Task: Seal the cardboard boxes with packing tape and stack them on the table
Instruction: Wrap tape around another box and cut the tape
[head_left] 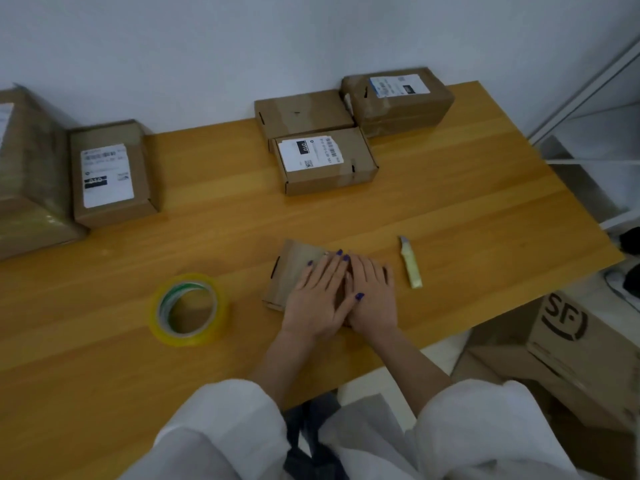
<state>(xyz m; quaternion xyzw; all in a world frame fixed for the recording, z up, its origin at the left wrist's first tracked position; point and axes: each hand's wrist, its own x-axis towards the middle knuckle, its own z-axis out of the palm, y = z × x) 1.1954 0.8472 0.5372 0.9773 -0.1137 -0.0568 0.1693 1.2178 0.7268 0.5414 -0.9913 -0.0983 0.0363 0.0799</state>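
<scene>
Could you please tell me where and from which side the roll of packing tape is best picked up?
Probably take the tape roll by its ring wall, from above: it lies flat on the table, hole up, so fingers can hook inside the core with the thumb outside. The left hand, now flat on the small box, is the nearer one.

Small box [292,271]: right half hidden beneath fingers [329,268] of left hand [317,299] and right hand [372,296]; top seam under palms not visible.
Large box [31,174], far left of fingertips: cut off by frame edge.
Labels [310,154] on boxes beyond fingertips: print too small to read.
Floor carton [585,344], right of fingers: cropped by frame edge.
Dark object [631,242], far right of fingers: cut off, unidentifiable.
</scene>
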